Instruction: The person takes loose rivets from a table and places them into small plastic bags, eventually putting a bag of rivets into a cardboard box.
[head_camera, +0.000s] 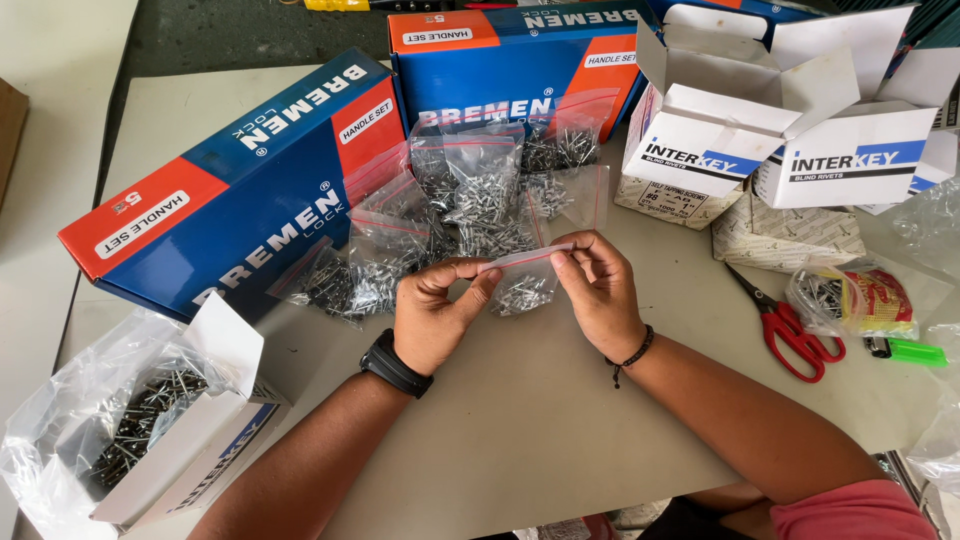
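Both hands, left hand (432, 318) and right hand (598, 292), pinch the red-striped top edge of a small clear plastic zip bag of metal rivets (522, 283), limp, slippery and bottom-heavy.

Small clear zip bag (523, 283) of rivets, seemingly sealed, held upright above table.

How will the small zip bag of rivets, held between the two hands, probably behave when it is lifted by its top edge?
The zip bag looks like thin clear plastic, so it probably hangs floppy. The metal rivets gather at the bottom, so it is likely heavy for its size. The left hand and right hand pinch the red strip; it may slip.
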